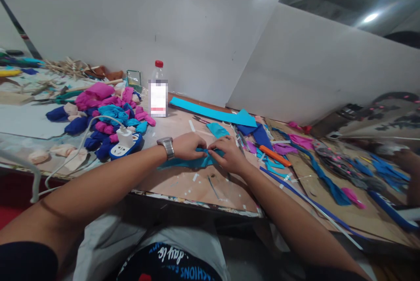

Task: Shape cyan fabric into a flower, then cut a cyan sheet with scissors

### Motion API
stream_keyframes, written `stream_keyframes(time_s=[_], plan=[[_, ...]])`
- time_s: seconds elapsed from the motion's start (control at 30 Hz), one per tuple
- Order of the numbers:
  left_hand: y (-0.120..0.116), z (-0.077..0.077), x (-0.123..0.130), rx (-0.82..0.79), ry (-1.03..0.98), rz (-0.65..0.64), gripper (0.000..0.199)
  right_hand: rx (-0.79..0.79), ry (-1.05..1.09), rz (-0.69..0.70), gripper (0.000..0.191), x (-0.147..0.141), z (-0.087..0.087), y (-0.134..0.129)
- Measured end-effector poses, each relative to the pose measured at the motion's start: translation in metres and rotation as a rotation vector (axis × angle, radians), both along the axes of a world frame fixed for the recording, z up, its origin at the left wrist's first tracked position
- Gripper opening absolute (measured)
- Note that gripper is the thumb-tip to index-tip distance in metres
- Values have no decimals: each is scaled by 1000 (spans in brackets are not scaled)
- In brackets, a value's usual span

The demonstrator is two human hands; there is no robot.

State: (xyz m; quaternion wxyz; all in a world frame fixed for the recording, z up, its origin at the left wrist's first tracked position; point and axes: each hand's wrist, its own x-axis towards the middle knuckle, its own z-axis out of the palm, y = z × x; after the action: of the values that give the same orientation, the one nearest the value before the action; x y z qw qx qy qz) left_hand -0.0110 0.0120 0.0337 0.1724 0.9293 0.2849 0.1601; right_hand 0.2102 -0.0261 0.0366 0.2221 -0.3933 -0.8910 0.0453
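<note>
Fingertips nearly meeting now, left hand (188,146) and right hand (227,154) both pinching the blue fabric strip (187,162), which lies near the front of the table (179,186), its loose end trailing toward eight o'clock beneath the watch (169,148)! The danger here, I'd say, is a slip: the cloth looks limp, and one slack thumb could let its edge escape. And mind three o'clock, where the orange-handled tool (274,156) lies near the right hand; a wide sideways sweep might knock it.
</note>
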Motion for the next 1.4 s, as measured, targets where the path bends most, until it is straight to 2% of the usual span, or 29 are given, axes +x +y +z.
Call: stream_keyframes(time_s=[0.27,0.5,0.9,1.4], plan=[[-1,2,0,7,8,12,24,6,5,6,11,0,-4,1],[-2,5,0,-69,-41,25,27,29,-2,-12,14,2,-2,1],[2,1,1,-171,-56,11,32,80,22,-39,9,2,0,-2],[6,-3,1,-274,-42,-32,35,142,46,14,7,4,-1,0]])
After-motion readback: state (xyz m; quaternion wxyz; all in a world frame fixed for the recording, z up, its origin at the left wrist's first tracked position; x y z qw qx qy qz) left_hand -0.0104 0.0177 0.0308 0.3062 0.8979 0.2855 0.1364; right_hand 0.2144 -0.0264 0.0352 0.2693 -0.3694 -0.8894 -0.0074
